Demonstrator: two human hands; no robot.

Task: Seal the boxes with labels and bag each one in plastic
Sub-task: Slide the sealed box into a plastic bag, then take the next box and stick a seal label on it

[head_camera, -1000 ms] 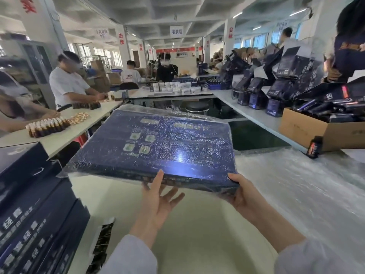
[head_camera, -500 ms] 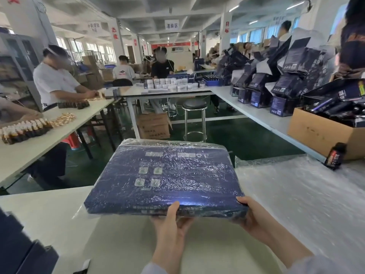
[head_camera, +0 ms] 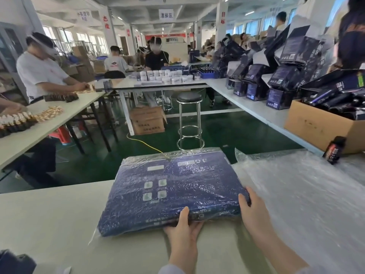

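A flat dark blue box (head_camera: 173, 192) wrapped in a clear plastic bag lies on the pale table (head_camera: 49, 218), its far end reaching past the table's far edge. My left hand (head_camera: 183, 228) grips its near edge, thumb on top and fingers underneath. At the near right corner my right hand (head_camera: 250, 210) holds the box, thumb on top. Loose bag plastic sticks out at the box's near left corner.
A heap of clear plastic bags (head_camera: 306, 204) covers the table to the right. A small dark bottle (head_camera: 334, 150) and a brown carton (head_camera: 320, 128) stand at the right. Dark boxes (head_camera: 13, 262) show at the bottom left. A stool (head_camera: 189, 119) and other workers' tables lie beyond.
The bagged box came down from mid-air and moved right, now lying on the table beside the plastic heap. Both hands stayed on its near edge. The stack of dark boxes slid out of view left.
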